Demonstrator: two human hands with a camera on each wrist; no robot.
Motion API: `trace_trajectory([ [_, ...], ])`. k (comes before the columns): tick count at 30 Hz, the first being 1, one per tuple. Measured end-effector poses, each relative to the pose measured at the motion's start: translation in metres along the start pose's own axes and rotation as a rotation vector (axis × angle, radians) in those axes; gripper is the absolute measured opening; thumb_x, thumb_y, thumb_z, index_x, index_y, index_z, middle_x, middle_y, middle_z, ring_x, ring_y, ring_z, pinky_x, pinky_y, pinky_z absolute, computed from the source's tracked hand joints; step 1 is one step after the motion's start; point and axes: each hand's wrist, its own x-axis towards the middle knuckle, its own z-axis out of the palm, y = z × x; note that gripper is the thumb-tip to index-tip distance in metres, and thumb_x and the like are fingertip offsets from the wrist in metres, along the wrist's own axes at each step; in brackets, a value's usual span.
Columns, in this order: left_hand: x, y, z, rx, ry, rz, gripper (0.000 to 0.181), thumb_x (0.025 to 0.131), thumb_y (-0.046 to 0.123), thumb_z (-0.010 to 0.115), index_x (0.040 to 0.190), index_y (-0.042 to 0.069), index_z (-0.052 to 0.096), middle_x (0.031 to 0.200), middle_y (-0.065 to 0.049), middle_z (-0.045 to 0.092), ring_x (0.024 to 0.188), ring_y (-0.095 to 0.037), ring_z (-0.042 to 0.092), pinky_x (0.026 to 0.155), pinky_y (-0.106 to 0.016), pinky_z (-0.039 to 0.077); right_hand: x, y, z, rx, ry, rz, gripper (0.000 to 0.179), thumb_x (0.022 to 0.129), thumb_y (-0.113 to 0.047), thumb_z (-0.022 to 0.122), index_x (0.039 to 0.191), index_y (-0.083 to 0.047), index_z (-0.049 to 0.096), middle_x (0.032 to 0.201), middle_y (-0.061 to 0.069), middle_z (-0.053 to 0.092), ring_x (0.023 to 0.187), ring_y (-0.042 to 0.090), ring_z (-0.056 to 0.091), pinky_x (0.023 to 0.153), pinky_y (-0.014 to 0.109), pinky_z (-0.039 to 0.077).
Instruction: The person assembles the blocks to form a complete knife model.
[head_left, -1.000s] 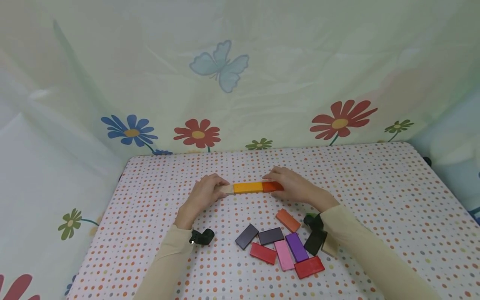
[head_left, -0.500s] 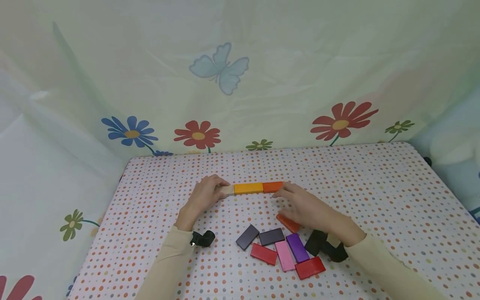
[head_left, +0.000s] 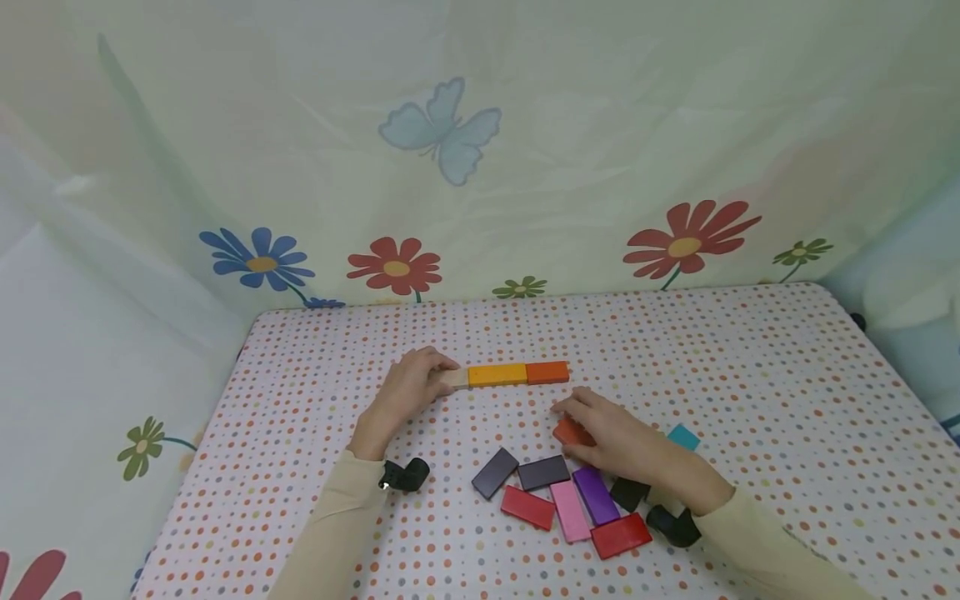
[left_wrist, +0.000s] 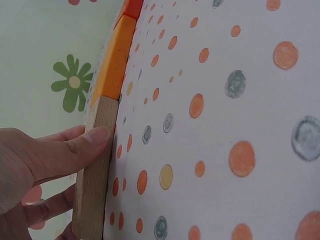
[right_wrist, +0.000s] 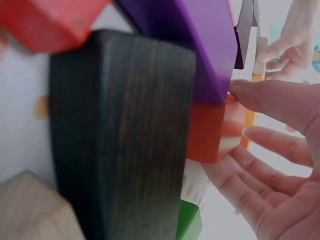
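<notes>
I see the left grip [head_left: 408, 387] pinching the pale block [left_wrist: 94, 175] while the right grip [head_left: 618, 433], spread block-wide, has thumb and fingers round the orange-red block [head_left: 572, 433], best squeezed evenly and eased past the purple block [head_left: 597, 497] near that thumb.

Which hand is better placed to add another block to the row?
Likely the right hand: it's at the loose orange block, while the left hand is busy gripping the plain wooden block in the row.
</notes>
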Motion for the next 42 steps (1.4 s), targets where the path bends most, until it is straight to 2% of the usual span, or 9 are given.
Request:
trace_trajectory([
  [5,0.000,0.002,-0.001,-0.005,0.000,-0.004,0.030,0.090,0.010,0.083,0.120,0.011,0.078,0.113,-0.006,0.071,0.105,-0.027,0.064,0.092,-0.048,0.051,0.000,-0.005,0.000,-0.015,-0.021,0.082,0.046,0.090,-0.018,0.085,0.127,0.000,0.066,0.128,0.024,0.061,0.103,0.030,0.066,0.086,0.048,0.061],
  [7,-0.001,0.002,-0.001,-0.005,-0.001,-0.005,0.030,0.091,0.010,0.082,0.120,0.011,0.078,0.114,-0.006,0.071,0.106,-0.027,0.064,0.093,-0.048,0.051,0.001,-0.007,0.001,-0.034,-0.023,0.111,0.047,0.088,-0.019,0.086,0.126,0.001,0.067,0.127,0.024,0.062,0.102,0.030,0.065,0.086,0.047,0.061],
  [13,0.000,0.000,-0.001,-0.004,-0.005,-0.009,0.029,0.091,0.011,0.082,0.120,0.011,0.078,0.115,-0.006,0.071,0.105,-0.027,0.062,0.093,-0.047,0.050,0.004,-0.011,0.002,-0.087,0.019,0.161,0.046,0.081,-0.019,0.092,0.115,0.005,0.071,0.110,0.017,0.069,0.097,0.028,0.066,0.076,0.038,0.061],
  [19,0.001,-0.003,-0.002,-0.004,0.005,-0.003,0.028,0.091,0.011,0.083,0.119,0.011,0.078,0.113,-0.006,0.071,0.103,-0.027,0.062,0.092,-0.046,0.050,0.007,-0.012,0.002,-0.084,0.065,0.152,0.037,0.078,-0.014,0.093,0.106,0.001,0.075,0.098,0.010,0.068,0.079,0.019,0.059,0.064,0.031,0.054],
  [25,0.002,-0.001,0.001,-0.005,-0.007,0.001,0.029,0.091,0.010,0.082,0.119,0.011,0.078,0.113,-0.007,0.071,0.104,-0.027,0.062,0.092,-0.046,0.051,0.005,-0.010,0.000,-0.086,0.111,0.121,0.039,0.075,-0.009,0.092,0.109,-0.002,0.075,0.110,0.015,0.071,0.094,0.029,0.068,0.073,0.041,0.060],
  [29,0.001,0.001,0.001,-0.002,-0.009,-0.007,0.028,0.091,0.010,0.082,0.119,0.011,0.078,0.112,-0.006,0.071,0.103,-0.027,0.062,0.091,-0.046,0.051,0.007,-0.004,-0.007,-0.072,0.204,0.068,0.038,0.077,-0.005,0.091,0.111,-0.001,0.074,0.099,0.007,0.068,0.084,0.020,0.063,0.071,0.037,0.059],
  [32,0.000,0.002,0.000,0.000,-0.008,-0.002,0.027,0.091,0.011,0.083,0.118,0.010,0.078,0.111,-0.006,0.071,0.102,-0.027,0.061,0.090,-0.046,0.050,0.010,0.003,-0.018,-0.059,0.249,0.048,0.039,0.078,-0.004,0.091,0.113,0.000,0.074,0.099,0.007,0.068,0.084,0.020,0.062,0.070,0.036,0.057],
  [37,0.000,0.002,0.000,0.005,-0.002,0.006,0.027,0.090,0.011,0.083,0.117,0.010,0.079,0.111,-0.006,0.071,0.101,-0.027,0.060,0.089,-0.046,0.050,0.021,0.019,-0.039,0.009,0.253,0.054,0.038,0.079,0.002,0.088,0.115,0.003,0.074,0.105,0.013,0.071,0.089,0.027,0.065,0.074,0.041,0.059],
  [42,0.001,0.001,0.001,0.003,-0.003,-0.008,0.027,0.091,0.011,0.082,0.118,0.011,0.079,0.113,-0.006,0.071,0.102,-0.026,0.060,0.091,-0.047,0.049,0.033,0.036,-0.051,0.041,0.218,0.054,0.038,0.081,0.004,0.086,0.116,0.005,0.074,0.107,0.017,0.072,0.094,0.032,0.067,0.077,0.045,0.061],
])
